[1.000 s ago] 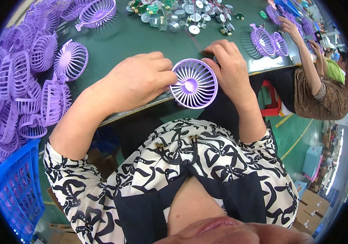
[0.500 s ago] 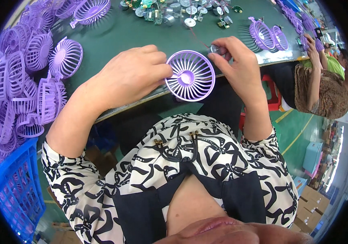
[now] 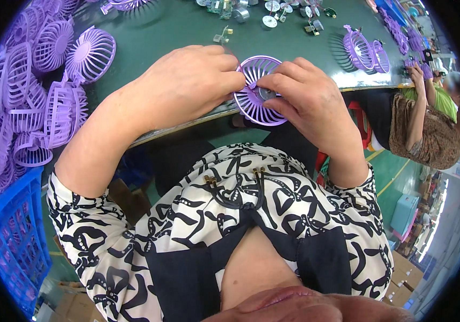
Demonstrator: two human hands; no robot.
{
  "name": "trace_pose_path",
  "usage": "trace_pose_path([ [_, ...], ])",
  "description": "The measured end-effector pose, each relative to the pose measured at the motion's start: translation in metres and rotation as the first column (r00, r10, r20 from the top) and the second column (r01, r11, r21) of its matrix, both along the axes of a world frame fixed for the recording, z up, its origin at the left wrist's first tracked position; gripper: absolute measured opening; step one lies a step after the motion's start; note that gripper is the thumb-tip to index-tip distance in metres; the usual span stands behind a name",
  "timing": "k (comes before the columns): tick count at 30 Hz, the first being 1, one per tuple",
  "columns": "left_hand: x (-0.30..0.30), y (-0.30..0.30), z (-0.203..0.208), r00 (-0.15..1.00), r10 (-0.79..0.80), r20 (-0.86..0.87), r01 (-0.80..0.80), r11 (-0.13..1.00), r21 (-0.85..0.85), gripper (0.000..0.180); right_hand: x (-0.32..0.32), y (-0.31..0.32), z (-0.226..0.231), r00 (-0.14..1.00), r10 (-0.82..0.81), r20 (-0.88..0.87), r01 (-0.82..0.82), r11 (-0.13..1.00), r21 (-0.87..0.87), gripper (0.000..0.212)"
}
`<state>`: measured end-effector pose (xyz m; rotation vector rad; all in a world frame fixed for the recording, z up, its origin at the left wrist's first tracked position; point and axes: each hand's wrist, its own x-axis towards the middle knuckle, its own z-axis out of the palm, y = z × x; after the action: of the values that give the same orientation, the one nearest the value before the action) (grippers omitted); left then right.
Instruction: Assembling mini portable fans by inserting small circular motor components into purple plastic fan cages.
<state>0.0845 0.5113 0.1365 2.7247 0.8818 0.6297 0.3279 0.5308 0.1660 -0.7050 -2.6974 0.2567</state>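
Over the table's near edge, my left hand (image 3: pixel 200 86) grips the left rim of a round purple fan cover (image 3: pixel 262 115), its slatted bowl facing up. My right hand (image 3: pixel 308 94) pinches a small round silver motor (image 3: pixel 266 94) inside that bowl, by the hub. A thin dark red wire runs near my left fingertips; its full path is hidden. A small piece with a metal connector (image 3: pixel 223 36) lies just beyond my left hand. Whether the motor touches the hub, I cannot tell.
Several purple fan covers (image 3: pixel 52 45) pile up at left, above a blue crate (image 3: pixel 17 236). Motors and green circuit boards (image 3: pixel 240 13) lie at the table's far side. Two purple covers (image 3: pixel 359 48) stand at right. A co-worker (image 3: pixel 428 129) sits beyond.
My right hand has moved left, bringing the motor from beside the cover into its bowl. The cover has shifted slightly right, still in my left hand.
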Motion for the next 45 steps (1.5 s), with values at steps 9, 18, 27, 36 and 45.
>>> trace_pose_path([
  [9,0.003,-0.002,-0.001,0.999,0.023,-0.039,-0.023,1.0,0.001,0.021,-0.002,0.004,-0.002,0.997,0.011,0.071,-0.011,1.0,0.004,0.025],
  [18,0.0,0.004,-0.001,1.0,-0.007,-0.001,0.007,1.0,0.014,0.021,0.003,0.007,-0.001,0.999,-0.001,0.04,0.004,0.996,-0.084,0.033],
  [27,-0.006,0.015,0.016,0.998,-0.036,0.046,0.041,0.992,-0.119,0.031,0.031,-0.008,-0.029,0.996,0.088,-0.017,-0.083,0.978,0.19,0.07],
  [36,-0.057,0.042,-0.004,0.453,0.887,-0.085,-0.792,0.444,0.419,0.047,0.02,-0.015,-0.05,0.978,0.126,-0.169,-0.087,0.971,0.221,0.054],
  [45,-0.04,0.046,0.015,0.79,0.58,0.199,-0.586,0.618,0.524,0.009,0.033,0.008,-0.055,0.952,0.01,-0.306,0.075,0.962,0.263,0.053],
])
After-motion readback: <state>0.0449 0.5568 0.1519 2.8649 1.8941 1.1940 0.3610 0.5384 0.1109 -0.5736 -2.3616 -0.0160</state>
